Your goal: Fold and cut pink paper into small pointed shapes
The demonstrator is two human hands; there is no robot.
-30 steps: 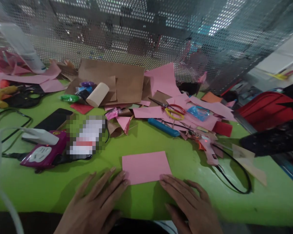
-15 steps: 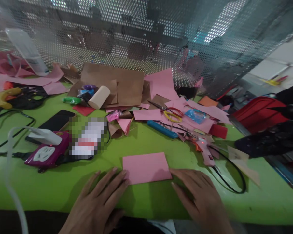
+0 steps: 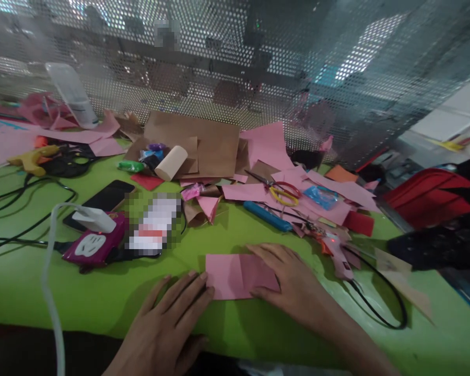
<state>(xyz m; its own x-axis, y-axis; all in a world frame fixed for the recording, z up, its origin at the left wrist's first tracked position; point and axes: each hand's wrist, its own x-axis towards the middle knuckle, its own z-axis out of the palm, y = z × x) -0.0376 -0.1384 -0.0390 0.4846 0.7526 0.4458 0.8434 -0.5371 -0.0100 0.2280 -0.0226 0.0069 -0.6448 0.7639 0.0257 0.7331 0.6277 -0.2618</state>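
A pink paper rectangle (image 3: 224, 277) lies on the green table top in front of me, with a crease near its middle and its right part bent upward. My left hand (image 3: 172, 313) rests flat with fingers stretched, the fingertips at the paper's lower left edge. On the other side, my right hand (image 3: 288, 277) grips the raised right part between thumb and fingers, thumb near the bottom edge and fingers over the top edge.
A pink glue gun (image 3: 339, 256) with a black cord lies to the right. Behind the paper are a blue cutter (image 3: 268, 215), scissors (image 3: 284, 193) and paper scraps. A purple power socket (image 3: 97, 243) and a black phone (image 3: 104, 201) are on the left.
My right hand has moved from beside the paper onto its right end and lifted it, so the paper is now bent. My left hand stays at the left edge. The view has shifted slightly.
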